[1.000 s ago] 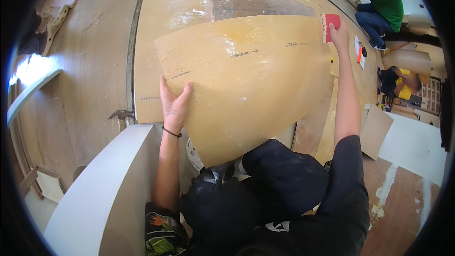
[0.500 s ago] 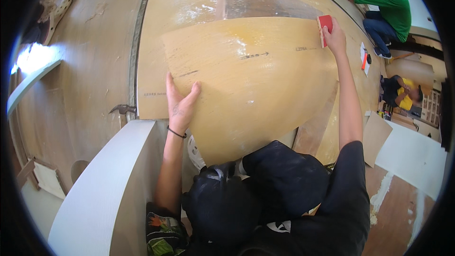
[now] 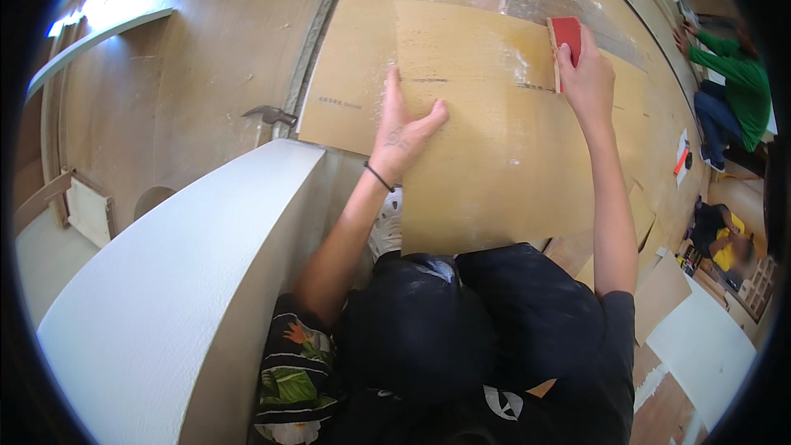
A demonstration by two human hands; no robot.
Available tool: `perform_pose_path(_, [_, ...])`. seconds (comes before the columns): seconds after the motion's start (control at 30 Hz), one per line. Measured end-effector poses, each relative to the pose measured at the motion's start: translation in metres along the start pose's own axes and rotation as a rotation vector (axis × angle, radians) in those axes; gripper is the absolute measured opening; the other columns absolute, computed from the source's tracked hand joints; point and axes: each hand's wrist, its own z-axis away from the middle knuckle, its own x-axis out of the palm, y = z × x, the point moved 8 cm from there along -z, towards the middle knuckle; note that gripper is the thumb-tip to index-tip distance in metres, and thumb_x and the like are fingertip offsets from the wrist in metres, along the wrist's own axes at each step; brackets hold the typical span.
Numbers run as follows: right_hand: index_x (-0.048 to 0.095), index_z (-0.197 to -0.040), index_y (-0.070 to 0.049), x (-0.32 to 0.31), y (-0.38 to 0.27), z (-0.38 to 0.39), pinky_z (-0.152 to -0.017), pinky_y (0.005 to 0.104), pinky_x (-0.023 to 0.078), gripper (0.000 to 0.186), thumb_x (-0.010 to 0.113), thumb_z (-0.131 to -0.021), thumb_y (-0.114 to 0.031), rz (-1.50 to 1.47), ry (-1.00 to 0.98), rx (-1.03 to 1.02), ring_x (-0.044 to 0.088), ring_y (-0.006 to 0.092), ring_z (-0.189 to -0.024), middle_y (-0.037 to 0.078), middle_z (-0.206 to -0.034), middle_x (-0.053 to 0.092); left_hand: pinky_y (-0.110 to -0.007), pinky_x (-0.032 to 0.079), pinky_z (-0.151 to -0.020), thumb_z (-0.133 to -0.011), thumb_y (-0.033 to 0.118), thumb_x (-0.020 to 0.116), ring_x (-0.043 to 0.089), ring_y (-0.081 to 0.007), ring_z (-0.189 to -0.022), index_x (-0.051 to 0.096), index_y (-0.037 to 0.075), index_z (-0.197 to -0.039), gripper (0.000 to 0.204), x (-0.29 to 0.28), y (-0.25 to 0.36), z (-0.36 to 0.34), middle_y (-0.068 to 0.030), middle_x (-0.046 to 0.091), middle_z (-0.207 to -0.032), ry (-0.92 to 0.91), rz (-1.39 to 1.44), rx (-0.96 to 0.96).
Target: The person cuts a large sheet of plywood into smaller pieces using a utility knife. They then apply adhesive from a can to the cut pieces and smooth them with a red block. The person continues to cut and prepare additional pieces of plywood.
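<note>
My left hand [image 3: 405, 132] grips the left edge of a thin, glossy tan sheet [image 3: 494, 165], its thumb lying on top and a finger along the edge. The other fingers are hidden. Near the sheet's far right part, my right hand [image 3: 587, 74] is closed round a red sanding block [image 3: 566, 33] with a pale edge. The block stands tilted against the sheet; whether it presses on it I cannot tell. The near edge of the sheet reaches my knees. Beneath it lies a larger tan board [image 3: 350, 74] with a brownish patch [image 3: 548, 0].
A claw hammer [image 3: 272, 114] lies by the board's left corner. A curved white panel [image 3: 181, 280] rises at my left. To the right are an orange-handled tool [image 3: 681, 158], white boards [image 3: 700, 346], a person in green [image 3: 737, 86] and another in yellow [image 3: 725, 247].
The view has shifted, so the scene sits further right and lower. My right hand with the sanding block is closer to my left hand. The sheet looks flatter than before.
</note>
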Motion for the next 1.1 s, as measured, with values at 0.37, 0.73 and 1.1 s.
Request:
perform_pose_path(0.37, [0.056, -0.126, -0.007, 0.01, -0.047, 0.012, -0.067, 0.0471, 0.051, 0.033, 0.057, -0.096, -0.021, -0.058, -0.016, -0.079, 0.068, 0.0403, -0.075, 0.023, -0.084, 0.068, -0.036, 0.029, -0.116, -0.085, 0.014, 0.074, 0.037, -0.0294, -0.138, 0.012, -0.019, -0.148, 0.095, 0.006, -0.001, 0.005, -0.028, 0.039, -0.146, -0.021, -0.025, 0.012])
perform_pose_path(0.73, [0.057, -0.117, -0.004, 0.018, -0.088, 0.014, -0.064, 0.0483, 0.051, 0.025, 0.057, -0.095, -0.015, -0.191, -0.007, -0.106, 0.068, 0.0403, -0.071, 0.022, -0.077, 0.067, -0.037, 0.051, -0.09, -0.086, 0.006, 0.065, 0.066, -0.031, -0.099, 0.029, -0.009, -0.137, 0.064, 0.005, 0.018, 0.006, -0.0247, 0.065, -0.112, -0.004, -0.205, 0.186])
perform_pose_path(1.1, [0.056, -0.113, 0.0, 0.023, -0.132, 0.019, -0.061, 0.0474, 0.051, 0.023, 0.057, -0.095, -0.014, -0.406, -0.038, -0.077, 0.067, 0.0393, -0.066, 0.022, -0.072, 0.066, -0.037, 0.048, -0.096, -0.083, 0.007, 0.071, 0.061, -0.0283, -0.108, 0.025, -0.011, -0.143, 0.078, 0.008, 0.004, 0.009, -0.0259, 0.059, -0.122, -0.048, -0.14, -0.04])
